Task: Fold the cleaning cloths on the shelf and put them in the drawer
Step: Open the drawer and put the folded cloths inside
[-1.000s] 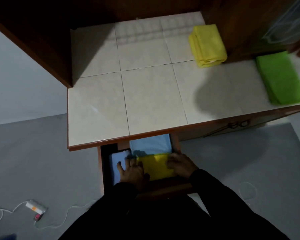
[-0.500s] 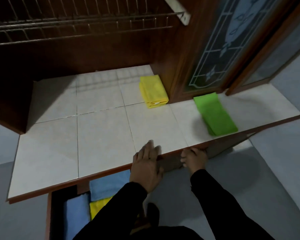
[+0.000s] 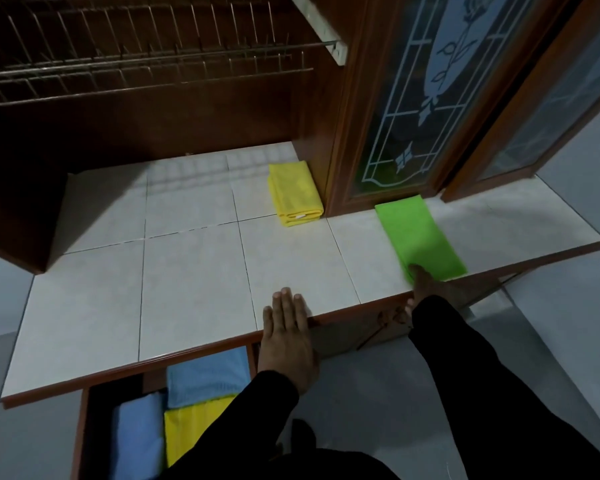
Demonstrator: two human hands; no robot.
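— What's on the tiled shelf (image 3: pixel 187 271) from where you stand, looking down as the head camera does?

— Two cloths. A folded yellow cloth (image 3: pixel 296 194) lies at the back, centre of the frame, just beside the wooden post of the cabinet. A green cloth (image 3: pixel 420 233) lies folded flat at the right, running from the foot of the glass door (image 3: pixel 430 98) to the shelf's front edge.

— And the hands?

— The left hand (image 3: pixel 286 336) lies flat, fingers (image 3: pixel 284 299) straight and together, resting on the front edge of the shelf at lower centre, holding nothing. The right hand (image 3: pixel 421 285) is at the near end of the green cloth, its fingertips on the cloth; the dark sleeve (image 3: pixel 465 368) hides much of it, so I cannot tell whether it grips the cloth or only touches it.

— The drawer?

— The drawer (image 3: pixel 84 427) stands pulled out at the lower left, under the shelf. Inside lie a blue cloth at the back (image 3: pixel 207 379), another blue cloth on the left (image 3: pixel 137 438) and a yellow cloth in the drawer (image 3: pixel 191 431). The left sleeve crosses over the drawer's right side and covers part of it.

— Anything else around?

— A wire dish rack (image 3: pixel 136 57) fills the upper left, above the shelf. Grey floor (image 3: pixel 551 323) shows at the right.
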